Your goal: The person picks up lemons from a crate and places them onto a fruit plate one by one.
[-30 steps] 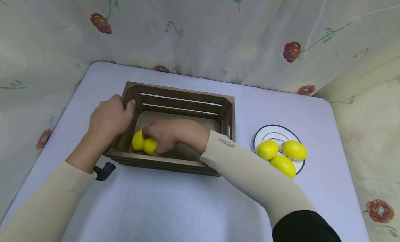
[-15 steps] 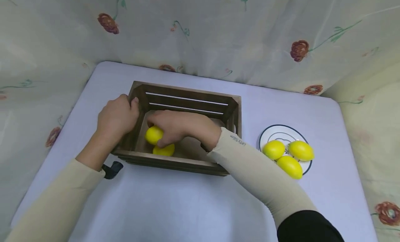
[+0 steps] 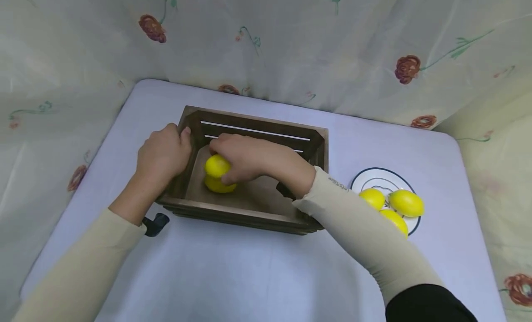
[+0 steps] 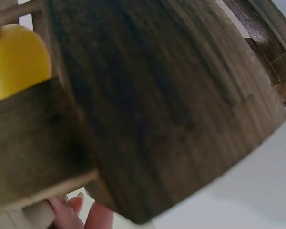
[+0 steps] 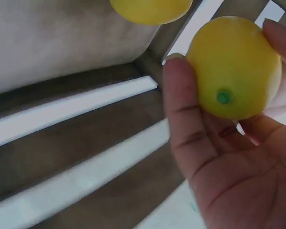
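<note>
A brown wooden slatted crate (image 3: pixel 245 214) stands on the table, and my left hand (image 3: pixel 164 152) grips its left end. From below in the left wrist view, fingertips (image 4: pixel 69 213) curl under the crate's wood (image 4: pixel 152 105). Inside the crate my right hand (image 3: pixel 251 158) holds a yellow lemon (image 3: pixel 217 166) between thumb and fingers. In the right wrist view that lemon (image 5: pixel 233 71) shows its green stem end and sits above the palm (image 5: pixel 243 181). A second lemon (image 3: pixel 219 186) lies on the crate floor, just beneath the held one.
Right of the crate is a white plate (image 3: pixel 376 176) with a dark rim, bearing three lemons (image 3: pixel 406 203); my right sleeve (image 3: pixel 365 229) partly covers them. A white cloth covers the table (image 3: pixel 232 276). Floral curtains (image 3: pixel 291 45) hang behind and at the sides.
My right hand has lifted one lemon off the crate floor and moved toward the back right. The other lemon has shifted rightward and stays down. The left hand keeps its grip on the crate.
</note>
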Action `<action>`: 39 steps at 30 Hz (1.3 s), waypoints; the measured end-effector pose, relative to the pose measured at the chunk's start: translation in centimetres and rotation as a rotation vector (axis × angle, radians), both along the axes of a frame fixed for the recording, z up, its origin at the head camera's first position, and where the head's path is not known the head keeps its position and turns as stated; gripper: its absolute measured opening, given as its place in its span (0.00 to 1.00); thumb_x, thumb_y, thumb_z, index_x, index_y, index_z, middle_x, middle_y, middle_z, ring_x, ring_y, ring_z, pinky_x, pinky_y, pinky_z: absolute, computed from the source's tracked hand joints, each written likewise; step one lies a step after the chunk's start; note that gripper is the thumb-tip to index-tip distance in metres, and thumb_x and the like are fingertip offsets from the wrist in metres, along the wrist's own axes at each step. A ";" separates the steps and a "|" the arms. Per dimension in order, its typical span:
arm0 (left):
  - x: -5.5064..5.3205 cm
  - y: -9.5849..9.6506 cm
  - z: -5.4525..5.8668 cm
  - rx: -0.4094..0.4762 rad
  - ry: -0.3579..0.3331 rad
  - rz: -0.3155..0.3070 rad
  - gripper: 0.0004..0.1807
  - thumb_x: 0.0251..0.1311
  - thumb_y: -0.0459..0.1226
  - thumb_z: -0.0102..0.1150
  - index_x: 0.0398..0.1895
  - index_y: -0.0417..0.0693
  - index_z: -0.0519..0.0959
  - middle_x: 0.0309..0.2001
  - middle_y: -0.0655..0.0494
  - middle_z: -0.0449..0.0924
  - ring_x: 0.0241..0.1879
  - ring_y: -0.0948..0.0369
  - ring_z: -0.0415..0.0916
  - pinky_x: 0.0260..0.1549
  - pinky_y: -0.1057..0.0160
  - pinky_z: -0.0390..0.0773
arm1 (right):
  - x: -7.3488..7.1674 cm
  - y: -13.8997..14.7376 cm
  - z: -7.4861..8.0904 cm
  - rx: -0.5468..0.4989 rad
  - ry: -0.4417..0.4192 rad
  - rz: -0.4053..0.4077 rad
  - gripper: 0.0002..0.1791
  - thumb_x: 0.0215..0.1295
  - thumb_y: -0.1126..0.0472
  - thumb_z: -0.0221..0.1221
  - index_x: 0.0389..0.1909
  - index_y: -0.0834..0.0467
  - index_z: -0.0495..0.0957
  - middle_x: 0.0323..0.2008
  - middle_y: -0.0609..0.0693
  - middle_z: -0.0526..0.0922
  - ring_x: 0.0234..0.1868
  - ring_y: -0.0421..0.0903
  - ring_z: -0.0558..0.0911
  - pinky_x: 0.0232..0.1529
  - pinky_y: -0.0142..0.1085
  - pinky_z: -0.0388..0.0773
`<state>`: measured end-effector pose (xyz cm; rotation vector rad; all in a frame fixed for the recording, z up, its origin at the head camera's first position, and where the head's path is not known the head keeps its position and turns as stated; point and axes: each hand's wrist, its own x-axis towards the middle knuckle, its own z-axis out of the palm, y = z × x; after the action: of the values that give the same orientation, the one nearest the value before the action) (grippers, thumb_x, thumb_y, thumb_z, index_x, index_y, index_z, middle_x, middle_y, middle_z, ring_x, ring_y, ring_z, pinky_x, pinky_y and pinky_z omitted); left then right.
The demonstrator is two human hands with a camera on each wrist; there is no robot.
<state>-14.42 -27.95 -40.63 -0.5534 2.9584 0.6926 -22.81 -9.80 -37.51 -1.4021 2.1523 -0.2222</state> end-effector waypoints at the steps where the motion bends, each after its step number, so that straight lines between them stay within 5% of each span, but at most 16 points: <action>1: 0.0 0.0 0.1 -0.001 0.003 -0.003 0.30 0.82 0.49 0.34 0.48 0.26 0.75 0.40 0.28 0.80 0.35 0.35 0.82 0.28 0.38 0.80 | 0.0 0.2 0.3 0.003 0.007 -0.002 0.30 0.63 0.56 0.70 0.63 0.59 0.73 0.52 0.52 0.75 0.48 0.48 0.76 0.51 0.39 0.75; 17: 0.2 -0.5 0.1 0.007 0.021 -0.023 0.31 0.82 0.47 0.34 0.45 0.25 0.76 0.37 0.28 0.80 0.32 0.36 0.81 0.24 0.40 0.80 | 2.0 5.3 5.3 -0.100 0.094 -0.060 0.28 0.66 0.54 0.68 0.65 0.55 0.74 0.54 0.47 0.78 0.46 0.45 0.77 0.48 0.38 0.76; 39: 0.1 -0.3 -0.1 0.021 0.045 -0.025 0.31 0.82 0.47 0.34 0.45 0.25 0.76 0.36 0.28 0.80 0.31 0.36 0.81 0.23 0.41 0.79 | 5.4 12.5 5.9 -0.310 0.048 -0.165 0.30 0.64 0.56 0.71 0.66 0.56 0.75 0.54 0.44 0.80 0.44 0.42 0.78 0.47 0.39 0.78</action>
<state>-14.36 -28.24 -40.74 -0.5043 2.9903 0.7432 -17.43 2.70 -31.63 -1.4032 2.3512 -0.6133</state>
